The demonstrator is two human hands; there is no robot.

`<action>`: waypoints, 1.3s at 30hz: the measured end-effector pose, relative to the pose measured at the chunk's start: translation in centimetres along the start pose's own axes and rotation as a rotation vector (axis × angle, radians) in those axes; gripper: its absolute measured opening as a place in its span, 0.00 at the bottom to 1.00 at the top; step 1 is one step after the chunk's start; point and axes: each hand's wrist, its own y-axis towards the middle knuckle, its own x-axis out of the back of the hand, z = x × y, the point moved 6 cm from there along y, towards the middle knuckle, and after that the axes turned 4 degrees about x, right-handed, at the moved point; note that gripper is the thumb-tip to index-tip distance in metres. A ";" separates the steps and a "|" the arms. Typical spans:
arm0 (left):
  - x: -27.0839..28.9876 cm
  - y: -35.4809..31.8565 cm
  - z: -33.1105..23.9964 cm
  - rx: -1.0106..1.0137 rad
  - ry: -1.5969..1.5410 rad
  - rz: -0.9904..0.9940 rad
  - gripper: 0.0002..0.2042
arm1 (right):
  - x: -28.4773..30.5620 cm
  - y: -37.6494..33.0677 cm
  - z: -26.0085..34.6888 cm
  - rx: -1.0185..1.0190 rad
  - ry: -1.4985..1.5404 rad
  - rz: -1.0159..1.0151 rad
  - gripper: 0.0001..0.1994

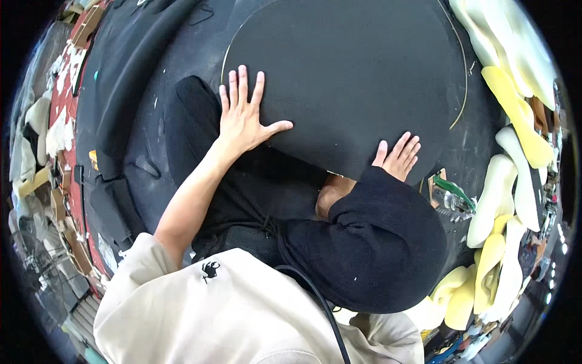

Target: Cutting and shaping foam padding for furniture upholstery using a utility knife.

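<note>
A large black sheet (351, 73) with a rounded outline lies flat in front of my crossed legs. A thin pale line runs along parts of its left and right edges. My left hand (242, 121) rests open on its left edge, fingers spread and pointing away from me. Near the sheet's lower right side, my right hand (398, 156) lies with fingers stretched out, palm down; my raised knee hides its wrist. Neither hand holds anything. Just right of the right hand is a tool with a green handle (456, 191), partly over a small tan piece.
White and yellow foam-like shapes (518, 115) are piled along the right side. A folded black sheet (130, 91) stretches along the left. Beyond it, boxes and scraps crowd a red strip (60, 115). A black cord (318, 297) hangs across my shirt.
</note>
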 end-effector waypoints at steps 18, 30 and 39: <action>1.6 -3.0 6.0 0.291 -0.832 -0.087 0.34 | 1.3 2.6 24.1 1.092 0.315 0.087 0.35; 0.0 -1.8 7.5 0.442 -0.902 0.019 0.33 | 0.0 -2.4 15.4 1.059 0.176 0.373 0.33; -2.9 -1.6 10.8 0.402 -1.144 0.060 0.33 | 2.9 -18.3 -5.9 0.041 0.089 0.275 0.36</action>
